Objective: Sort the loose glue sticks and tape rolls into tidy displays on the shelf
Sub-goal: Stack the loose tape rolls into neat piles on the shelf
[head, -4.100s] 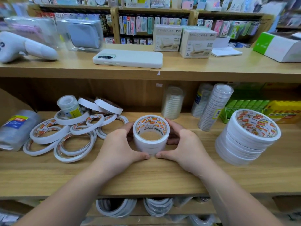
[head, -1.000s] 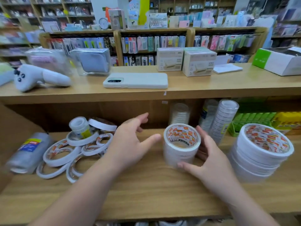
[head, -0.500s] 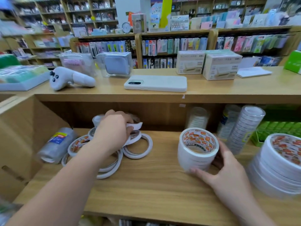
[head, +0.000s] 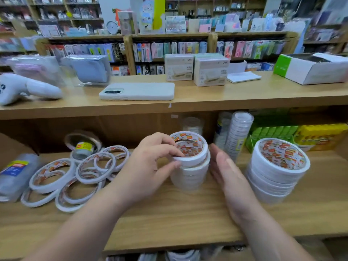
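Looking through the head camera, I see the left hand (head: 150,162) at the middle of the frame, thumb and curled fingers pinching a white tape roll (head: 197,158) by its near rim. The roll sits tilted on top of a short stack (head: 188,178) of the same rolls, which stands on the wooden shelf (head: 169,219). The right hand (head: 227,174) holds nothing; its fingers are straight and together, palm facing the stack's right side, and I cannot tell whether it touches. Loose tape rolls (head: 94,180) lie overlapping at lower left. A taller stack (head: 276,172) stands at right, apart from the right hand. Behind the stacks leans a wrapped sleeve of small rolls (head: 239,136). Above, a white phone (head: 137,91) lies flat on the tabletop (head: 244,95).
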The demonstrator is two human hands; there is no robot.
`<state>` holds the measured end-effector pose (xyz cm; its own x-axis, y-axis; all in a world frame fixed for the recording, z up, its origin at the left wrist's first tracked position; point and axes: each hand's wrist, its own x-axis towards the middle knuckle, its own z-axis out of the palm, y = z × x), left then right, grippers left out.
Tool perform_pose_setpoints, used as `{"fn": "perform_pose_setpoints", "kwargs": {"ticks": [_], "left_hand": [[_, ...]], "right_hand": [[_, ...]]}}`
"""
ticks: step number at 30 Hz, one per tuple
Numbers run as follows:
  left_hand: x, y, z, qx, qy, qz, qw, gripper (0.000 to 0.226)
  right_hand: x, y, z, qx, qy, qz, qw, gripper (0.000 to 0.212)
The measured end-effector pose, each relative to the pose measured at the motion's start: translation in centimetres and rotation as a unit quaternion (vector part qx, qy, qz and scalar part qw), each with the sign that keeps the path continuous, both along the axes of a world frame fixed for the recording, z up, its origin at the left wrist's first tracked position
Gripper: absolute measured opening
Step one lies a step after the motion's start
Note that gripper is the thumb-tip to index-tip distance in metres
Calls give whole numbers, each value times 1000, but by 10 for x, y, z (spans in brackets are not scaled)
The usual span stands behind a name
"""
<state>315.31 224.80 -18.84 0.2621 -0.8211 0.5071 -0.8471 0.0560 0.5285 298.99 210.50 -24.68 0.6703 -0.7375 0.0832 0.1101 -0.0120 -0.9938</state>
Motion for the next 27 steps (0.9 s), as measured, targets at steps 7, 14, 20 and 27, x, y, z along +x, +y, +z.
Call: {"fn": "perform_pose_setpoints", "kwargs": {"ticks": [7, 14, 20, 27], "left_hand": [[-1, -2, -12, -10, 24, 33, 999, 60], [-6, -20, -27, 48, 296, 26, 954, 89], [-4, -24, -28, 24, 319, 20, 947, 81], [-1, -23, -26, 33, 310, 26, 950, 78]], "right_hand": [[3, 3, 5, 19, -18, 33, 999, 55], [-4, -7, 15, -27, -13, 71, 997, 63], [-2, -8, 17, -32, -14, 83, 996, 56], [2, -8, 17, -29, 2, 84, 996, 55]]}}
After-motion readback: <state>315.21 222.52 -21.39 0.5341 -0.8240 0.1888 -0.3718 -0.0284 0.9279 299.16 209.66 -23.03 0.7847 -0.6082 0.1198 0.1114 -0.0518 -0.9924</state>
